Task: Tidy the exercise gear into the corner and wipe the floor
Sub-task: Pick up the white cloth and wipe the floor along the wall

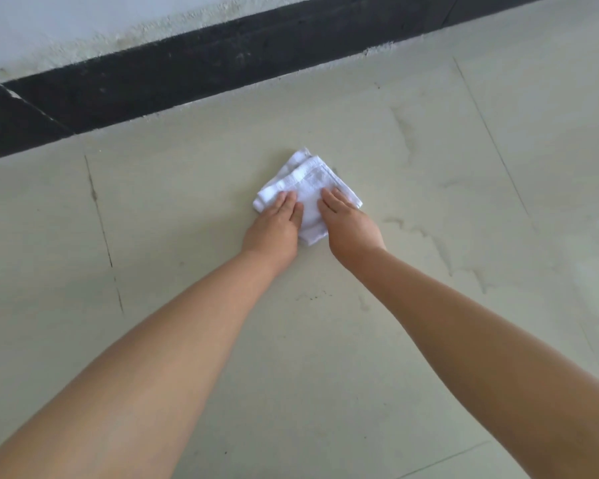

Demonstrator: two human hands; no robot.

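Both grips flat, fingers straight: left hand [276, 225], right hand [349, 225] press folded white terry cloth [308, 186] onto smooth tiled floor [325, 340].

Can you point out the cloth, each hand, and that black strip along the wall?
cloth [312, 178]: head view, its bare upper fold.
left hand [274, 226]: head view, its back.
right hand [351, 229]: head view, its back.
black strip [187, 77]: head view, its middle.

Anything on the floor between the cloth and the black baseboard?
No. In the head view, only bare tile floor lies between the white cloth and the black baseboard.
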